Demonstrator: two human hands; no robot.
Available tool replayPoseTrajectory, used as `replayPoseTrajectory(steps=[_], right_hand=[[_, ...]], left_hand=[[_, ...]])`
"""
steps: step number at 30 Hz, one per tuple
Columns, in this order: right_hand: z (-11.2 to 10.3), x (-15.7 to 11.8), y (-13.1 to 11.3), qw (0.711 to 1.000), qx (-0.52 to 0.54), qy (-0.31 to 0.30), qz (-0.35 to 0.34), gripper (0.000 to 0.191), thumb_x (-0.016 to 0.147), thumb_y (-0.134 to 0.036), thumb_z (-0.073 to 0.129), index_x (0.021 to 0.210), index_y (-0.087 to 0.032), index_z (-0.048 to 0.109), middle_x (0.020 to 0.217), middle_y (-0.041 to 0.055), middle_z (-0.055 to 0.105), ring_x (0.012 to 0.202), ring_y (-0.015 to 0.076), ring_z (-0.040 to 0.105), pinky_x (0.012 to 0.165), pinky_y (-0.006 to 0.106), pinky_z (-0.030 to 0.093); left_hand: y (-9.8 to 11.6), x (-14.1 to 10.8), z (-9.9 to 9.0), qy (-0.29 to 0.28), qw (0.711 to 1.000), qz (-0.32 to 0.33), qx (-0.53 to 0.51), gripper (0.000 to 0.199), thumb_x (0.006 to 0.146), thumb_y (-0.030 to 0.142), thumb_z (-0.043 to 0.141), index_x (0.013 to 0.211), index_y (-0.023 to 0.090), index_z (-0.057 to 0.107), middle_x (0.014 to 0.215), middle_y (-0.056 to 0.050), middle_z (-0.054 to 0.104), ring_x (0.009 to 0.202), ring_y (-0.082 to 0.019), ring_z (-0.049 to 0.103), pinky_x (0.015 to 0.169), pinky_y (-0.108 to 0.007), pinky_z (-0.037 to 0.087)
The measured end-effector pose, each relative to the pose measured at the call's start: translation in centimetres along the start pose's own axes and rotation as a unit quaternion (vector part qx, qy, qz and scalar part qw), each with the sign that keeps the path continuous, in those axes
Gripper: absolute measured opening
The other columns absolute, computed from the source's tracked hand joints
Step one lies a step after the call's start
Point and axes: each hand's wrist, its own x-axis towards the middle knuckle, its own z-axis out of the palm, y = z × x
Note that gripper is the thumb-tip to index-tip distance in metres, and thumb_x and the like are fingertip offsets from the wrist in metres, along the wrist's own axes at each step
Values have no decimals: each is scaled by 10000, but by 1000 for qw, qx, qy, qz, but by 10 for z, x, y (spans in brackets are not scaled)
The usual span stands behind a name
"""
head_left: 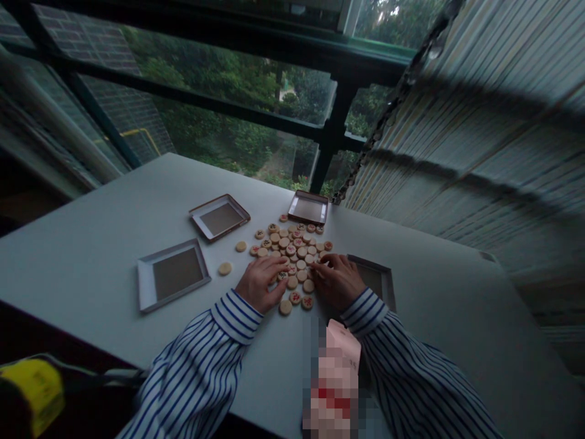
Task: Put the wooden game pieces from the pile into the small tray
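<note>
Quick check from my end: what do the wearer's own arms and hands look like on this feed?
Both arms wear loose, long white fabric sleeves with dark blue stripes, ending in striped cuffs at the wrists. The left hand and right hand are bare, with no gloves. The picture is too dim to make out finer details.

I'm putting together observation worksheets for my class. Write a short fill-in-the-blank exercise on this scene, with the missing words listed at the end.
The left hand and right hand are at a cluster of round discs, some with dark markings and others with ____ ones.
Counting the one partly covered by the right hand, ____ shallow boxes lie on the table.
The striped sleeves are white with ____ lines.

Missing words, in order: red; four; blue.
</note>
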Motion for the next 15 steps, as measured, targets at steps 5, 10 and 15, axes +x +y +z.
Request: replayPoseTrajectory(steps=[5,10,15], right_hand=[[2,1,1,1000,3,-1,-7,237,791,-378,489,986,-305,601,982,75,533,868,209,436,650,314,304],[0,2,-1,1000,6,15,2,202,789,-365,495,917,-268,618,984,74,547,891,216,446,664,325,310],[-5,2,-3,998,34,43,-12,200,755,-327,536,921,-241,606,995,71,566,907,217,471,695,335,326]], left_hand=[[0,0,1,-5,1000,4,4,197,713,224,534,893,177,599,1014,-85,617,968,-219,541,854,-408,415],[1,0,0,-9,1000,3,2,197,716,223,534,896,176,598,1020,-84,613,972,-219,537,862,-409,410],[2,0,0,-4,1000,7,-9,202,712,215,536,900,171,596,1013,-85,616,965,-214,543,862,-401,413]])
